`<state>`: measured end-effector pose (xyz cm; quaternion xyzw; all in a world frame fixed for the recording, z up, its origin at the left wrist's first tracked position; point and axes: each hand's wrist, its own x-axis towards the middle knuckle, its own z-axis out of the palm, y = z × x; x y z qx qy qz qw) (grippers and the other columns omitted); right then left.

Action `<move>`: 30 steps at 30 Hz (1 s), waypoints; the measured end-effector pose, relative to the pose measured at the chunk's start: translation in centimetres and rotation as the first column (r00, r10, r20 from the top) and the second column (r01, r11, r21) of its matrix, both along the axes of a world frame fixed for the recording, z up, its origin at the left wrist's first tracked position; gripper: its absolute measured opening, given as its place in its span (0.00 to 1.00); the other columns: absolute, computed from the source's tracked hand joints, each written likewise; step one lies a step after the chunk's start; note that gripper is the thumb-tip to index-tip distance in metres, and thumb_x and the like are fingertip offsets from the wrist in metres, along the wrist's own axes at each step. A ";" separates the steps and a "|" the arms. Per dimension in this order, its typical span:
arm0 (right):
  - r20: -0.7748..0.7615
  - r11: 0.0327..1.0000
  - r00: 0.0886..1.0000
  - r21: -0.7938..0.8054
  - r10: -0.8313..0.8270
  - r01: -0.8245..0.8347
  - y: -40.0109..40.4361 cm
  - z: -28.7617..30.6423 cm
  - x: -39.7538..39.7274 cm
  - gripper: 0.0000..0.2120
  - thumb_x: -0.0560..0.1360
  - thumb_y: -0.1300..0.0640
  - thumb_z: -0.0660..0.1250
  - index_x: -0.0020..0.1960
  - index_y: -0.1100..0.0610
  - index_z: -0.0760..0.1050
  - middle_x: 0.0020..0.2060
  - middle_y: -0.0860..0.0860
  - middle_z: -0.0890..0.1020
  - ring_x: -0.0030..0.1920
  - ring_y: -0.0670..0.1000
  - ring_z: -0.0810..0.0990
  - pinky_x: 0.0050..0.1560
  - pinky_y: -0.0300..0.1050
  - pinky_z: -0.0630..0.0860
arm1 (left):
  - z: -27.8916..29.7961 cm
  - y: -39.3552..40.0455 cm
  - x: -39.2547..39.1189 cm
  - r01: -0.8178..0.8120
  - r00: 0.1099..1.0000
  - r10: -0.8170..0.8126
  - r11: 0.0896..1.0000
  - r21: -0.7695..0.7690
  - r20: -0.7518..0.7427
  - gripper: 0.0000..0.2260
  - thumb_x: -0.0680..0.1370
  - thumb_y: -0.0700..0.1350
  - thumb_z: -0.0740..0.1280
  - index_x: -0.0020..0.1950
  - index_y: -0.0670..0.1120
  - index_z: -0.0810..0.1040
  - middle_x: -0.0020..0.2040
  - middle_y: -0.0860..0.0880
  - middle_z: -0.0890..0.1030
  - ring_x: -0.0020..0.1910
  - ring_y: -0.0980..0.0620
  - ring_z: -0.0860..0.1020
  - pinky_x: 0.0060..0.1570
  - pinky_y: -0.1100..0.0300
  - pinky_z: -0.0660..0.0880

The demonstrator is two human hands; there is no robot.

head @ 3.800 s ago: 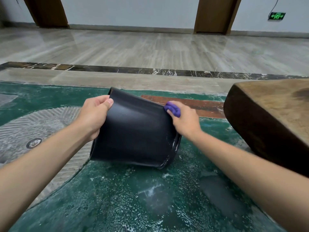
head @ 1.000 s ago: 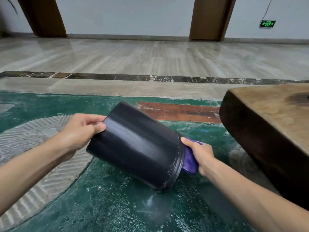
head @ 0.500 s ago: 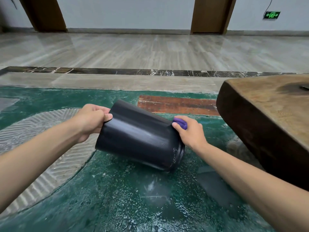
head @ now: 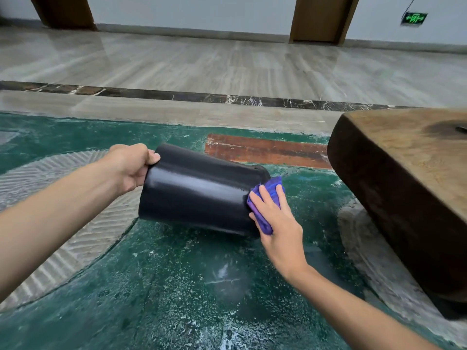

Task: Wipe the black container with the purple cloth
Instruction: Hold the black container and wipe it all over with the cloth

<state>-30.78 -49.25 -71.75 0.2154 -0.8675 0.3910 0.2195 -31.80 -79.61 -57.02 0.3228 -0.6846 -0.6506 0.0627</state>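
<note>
The black container [head: 199, 193] lies on its side, held above the wet green floor, its smooth wall facing me. My left hand [head: 129, 166] grips its left end, thumb on top. At the container's right end, my right hand [head: 275, 223] presses the purple cloth [head: 267, 198] flat against the rim area, fingers spread over the cloth. The container's opening is hidden from view.
A thick dark wooden slab [head: 409, 188] sits close on the right, its edge near my right hand. The green floor [head: 177, 286] below is wet and speckled with white foam. A grey patterned circle [head: 50, 223] lies to the left, pale marble floor beyond.
The container has levelled out toward horizontal. My right hand slid with the cloth from the top of the right end down onto its side, now lying flat over the cloth.
</note>
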 end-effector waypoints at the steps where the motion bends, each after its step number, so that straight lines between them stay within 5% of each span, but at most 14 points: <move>1: -0.001 1.000 1.000 -0.019 0.010 -0.010 0.0 0.0 -0.1 0.28 0.75 0.64 0.74 0.69 0.43 0.75 0.73 0.38 0.70 0.79 0.50 0.59 0.73 0.39 0.63 | 0.1 -0.1 -0.2 -0.002 1.000 0.002 1.000 0.012 0.001 0.07 0.79 0.32 0.62 0.46 0.41 0.78 0.32 0.48 0.84 0.23 0.55 0.81 0.20 0.63 0.76; 4: 0.011 0.996 0.999 -0.081 0.035 -0.034 -0.3 0.3 -0.4 0.27 0.75 0.65 0.74 0.68 0.44 0.76 0.72 0.39 0.71 0.80 0.51 0.57 0.74 0.44 0.63 | 0.2 -0.3 -0.9 0.000 1.000 0.000 0.998 0.059 0.000 0.09 0.79 0.32 0.62 0.56 0.41 0.77 0.53 0.41 0.81 0.39 0.47 0.83 0.27 0.59 0.81; 6: 0.037 0.990 0.999 -0.140 0.025 -0.019 -0.6 1.0 -0.7 0.25 0.75 0.65 0.74 0.68 0.45 0.78 0.71 0.39 0.72 0.79 0.51 0.58 0.74 0.46 0.64 | 0.2 -0.3 -1.3 -0.012 0.999 0.015 0.997 0.072 -0.033 0.10 0.79 0.33 0.63 0.59 0.40 0.77 0.57 0.39 0.81 0.46 0.44 0.82 0.38 0.54 0.82; 8: 0.063 0.987 0.998 -0.159 -0.009 0.019 -0.8 2.0 -1.2 0.24 0.74 0.63 0.75 0.67 0.46 0.79 0.69 0.39 0.72 0.78 0.52 0.62 0.74 0.44 0.66 | 0.1 0.0 -1.7 -0.023 0.996 0.024 1.000 0.011 -0.088 0.09 0.78 0.35 0.64 0.58 0.39 0.79 0.56 0.39 0.81 0.49 0.44 0.80 0.48 0.52 0.78; 13: 0.215 0.988 0.976 -0.142 -0.022 0.053 -0.5 5.5 -4.1 0.26 0.73 0.60 0.77 0.68 0.47 0.78 0.68 0.38 0.73 0.71 0.44 0.73 0.65 0.24 0.64 | -0.5 0.5 0.8 0.142 0.985 -0.166 0.929 -0.343 -0.043 0.12 0.81 0.45 0.59 0.44 0.50 0.80 0.46 0.52 0.81 0.46 0.51 0.77 0.49 0.51 0.76; 17: 0.339 0.995 0.941 -0.093 0.002 0.031 -1.6 7.9 -6.6 0.25 0.73 0.57 0.76 0.68 0.43 0.78 0.70 0.39 0.75 0.68 0.46 0.76 0.66 0.38 0.68 | -2.4 -0.8 4.6 0.284 0.939 -0.332 0.895 -0.344 -0.087 0.08 0.81 0.43 0.64 0.56 0.53 0.81 0.53 0.57 0.86 0.55 0.57 0.82 0.52 0.57 0.76; 20: 0.441 0.994 0.896 -0.106 0.053 -0.007 -3.0 9.7 -8.9 0.27 0.71 0.56 0.78 0.68 0.45 0.78 0.70 0.39 0.74 0.71 0.45 0.73 0.70 0.37 0.61 | -3.3 -2.3 6.2 0.410 0.889 -0.455 0.845 -0.344 -0.058 0.22 0.79 0.36 0.67 0.60 0.64 0.75 0.55 0.70 0.82 0.56 0.72 0.79 0.52 0.69 0.73; 22: 0.482 0.998 0.875 -0.049 0.047 -0.026 -3.7 11.0 -10.7 0.28 0.69 0.56 0.79 0.68 0.47 0.78 0.70 0.40 0.75 0.72 0.46 0.71 0.72 0.37 0.60 | -4.1 -2.8 6.4 0.423 0.888 -0.459 0.833 -0.357 -0.018 0.29 0.78 0.35 0.68 0.66 0.68 0.68 0.58 0.74 0.78 0.59 0.75 0.76 0.57 0.68 0.74; 25: 0.450 0.995 0.893 0.073 0.029 -0.069 -4.4 12.0 -13.0 0.26 0.72 0.56 0.76 0.69 0.46 0.77 0.73 0.42 0.73 0.74 0.49 0.69 0.75 0.42 0.60 | -4.5 -2.6 5.4 0.348 0.931 -0.366 0.897 -0.273 -0.016 0.37 0.79 0.38 0.68 0.80 0.61 0.54 0.70 0.62 0.75 0.67 0.59 0.76 0.66 0.49 0.75; 30: 0.120 0.989 0.991 0.145 -0.057 0.039 -5.0 8.4 -13.2 0.22 0.79 0.60 0.66 0.71 0.47 0.73 0.75 0.46 0.71 0.72 0.57 0.71 0.66 0.56 0.74 | -3.5 -1.7 2.2 0.296 0.943 -0.317 0.938 -0.180 -0.101 0.35 0.81 0.37 0.66 0.81 0.55 0.53 0.55 0.59 0.86 0.51 0.60 0.85 0.63 0.44 0.73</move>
